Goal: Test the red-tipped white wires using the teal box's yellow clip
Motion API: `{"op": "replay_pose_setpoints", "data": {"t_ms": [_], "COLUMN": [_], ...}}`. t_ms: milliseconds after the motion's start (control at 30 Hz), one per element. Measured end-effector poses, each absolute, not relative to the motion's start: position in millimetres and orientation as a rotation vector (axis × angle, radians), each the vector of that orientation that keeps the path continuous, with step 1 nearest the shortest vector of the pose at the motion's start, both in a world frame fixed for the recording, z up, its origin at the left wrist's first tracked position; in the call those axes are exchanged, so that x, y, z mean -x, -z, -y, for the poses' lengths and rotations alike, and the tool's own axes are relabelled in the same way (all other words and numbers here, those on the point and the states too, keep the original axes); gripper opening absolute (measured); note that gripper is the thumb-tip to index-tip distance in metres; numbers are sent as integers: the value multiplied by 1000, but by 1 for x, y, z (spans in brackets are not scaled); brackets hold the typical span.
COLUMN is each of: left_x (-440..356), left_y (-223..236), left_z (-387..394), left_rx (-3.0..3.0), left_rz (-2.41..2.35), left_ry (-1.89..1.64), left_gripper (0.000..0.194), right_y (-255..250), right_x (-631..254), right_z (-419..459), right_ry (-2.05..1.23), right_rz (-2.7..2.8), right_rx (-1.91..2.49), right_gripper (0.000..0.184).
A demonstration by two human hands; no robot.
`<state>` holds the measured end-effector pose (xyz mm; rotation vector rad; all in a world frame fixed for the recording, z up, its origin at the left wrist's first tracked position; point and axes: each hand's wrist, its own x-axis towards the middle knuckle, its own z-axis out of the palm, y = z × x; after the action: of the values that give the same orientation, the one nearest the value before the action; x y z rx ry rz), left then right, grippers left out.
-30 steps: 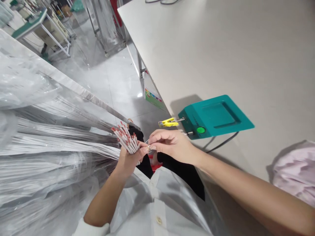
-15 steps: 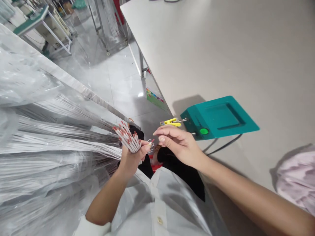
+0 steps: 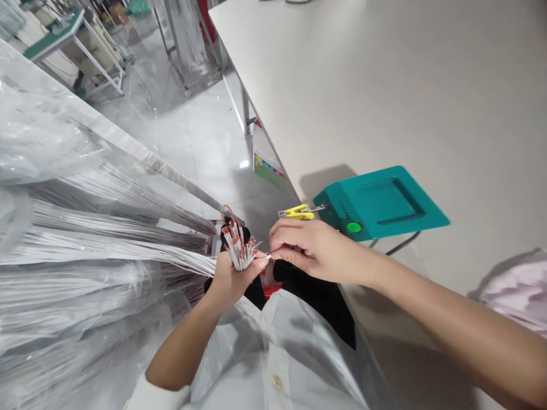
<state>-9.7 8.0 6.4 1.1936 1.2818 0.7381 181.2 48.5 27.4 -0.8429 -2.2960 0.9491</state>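
A bundle of white wires [image 3: 240, 250] with reddish tips stands up out of my left hand [image 3: 231, 282], which is closed round it. Its thumb and finger also pinch one wire end off to the side of the bundle. There my right hand [image 3: 318, 250] meets it, thumb and fingertips pressed together on that small end, whose details are too small to make out. Just beyond the right hand, a yellow clip [image 3: 299, 212] sits on a metal post of a teal device [image 3: 384, 202] with a green round button [image 3: 354, 228].
Long white cables [image 3: 106, 242], partly wrapped in clear plastic, lie along a rack with a pale rail [image 3: 141, 154] on my left. The teal device rests at the edge of a pale table [image 3: 384, 85]. Pink cloth [image 3: 517, 290] lies at the right.
My right hand drew away from the left with fingers apart, then came back and closed on the wire end. The bundle in my left hand has tipped more upright and shifted slightly right.
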Motion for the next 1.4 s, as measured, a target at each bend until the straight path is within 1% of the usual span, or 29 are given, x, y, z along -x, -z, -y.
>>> {"op": "replay_pose_setpoints", "data": {"t_ms": [100,167,233,433,567,633,800,900,967,1100,1200,1300,1400], "left_x": [10,10,10,9,10,10,9,8,7,6,6,7,7], "left_y": [-9,-10,-11,-11,-13,-14,-13,-9,-6,-5,-5,-4,-4], "left_z": [-10,-10,-10,-10,-10,-10,-10,-9,-8,-10,-10,-10,-9], "left_rx": [-1129,-1087,-1064,-1101,-1143,-1129,-1051,-1005,-975,-965,-964,-954,-976], "left_rz": [-1302,-1324,-1351,-1333,-1277,-1261,-1319,-1348,-1370,-1413,-1422,-1424,-1415], "left_ry": [-743,-764,-787,-741,-688,-671,-750,-823,-867,-908,-915,-919,-894], "left_gripper": [23,23,23,24,22,23,24,23,23,23,23,23,24], "right_y": [-30,-28,-24,-21,-24,-24,-20,-15,-10,4,8,4,-2], "right_x": [-184,-185,-186,-186,-184,-184,-184,-183,-181,-173,-171,-173,-173], "right_z": [-46,-43,-40,-41,-44,-44,-39,-34,-28,-14,-10,-15,-24], "right_ry": [-694,-581,-564,-688,-599,-440,162,322,293,90,-67,-323,-570], "right_rz": [2468,2503,2467,2289,2396,2488,2540,2495,2509,2558,2437,2183,1984], "right_rx": [818,837,880,932,834,807,750,707,654,524,698,927,1024], "right_gripper": [19,22,21,14,19,22,26,23,22,22,17,11,11]}}
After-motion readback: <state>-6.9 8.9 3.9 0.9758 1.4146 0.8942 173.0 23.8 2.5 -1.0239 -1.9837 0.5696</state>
